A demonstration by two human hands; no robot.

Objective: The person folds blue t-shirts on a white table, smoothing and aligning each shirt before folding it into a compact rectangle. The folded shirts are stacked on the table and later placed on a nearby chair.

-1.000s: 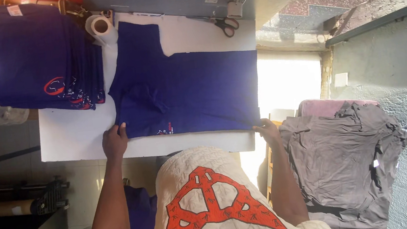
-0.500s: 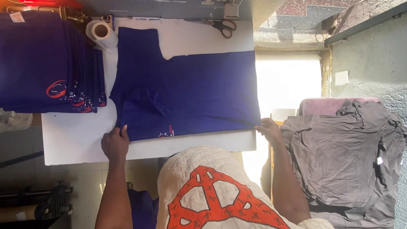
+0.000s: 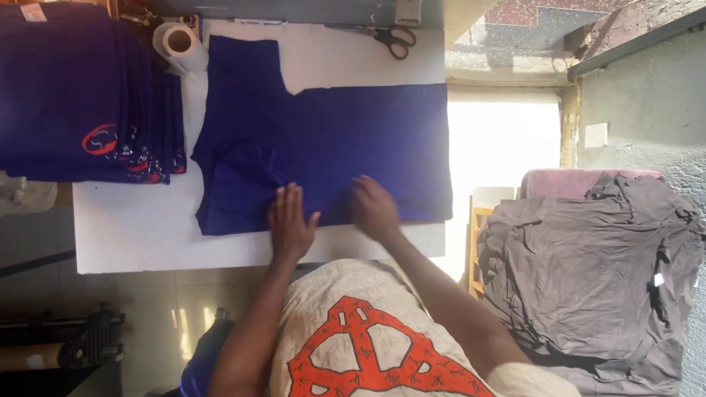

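A dark blue T-shirt (image 3: 340, 152) lies spread flat on a white table (image 3: 132, 233). My left hand (image 3: 290, 222) rests flat on its near edge with the fingers apart. A little to the right, my right hand (image 3: 374, 208) also presses flat on the near edge of the shirt. Both hands sit close together near the middle of the shirt's near side. Neither hand grips the fabric.
A stack of folded dark blue shirts with red prints (image 3: 49, 90) lies on the table's left. A roll of white tape (image 3: 180, 42) and scissors (image 3: 394, 41) sit at the far edge. Grey garments (image 3: 593, 270) are heaped on a chair at the right.
Both hands have moved inward from the shirt's near corners to its middle. The left went right, the right went left.
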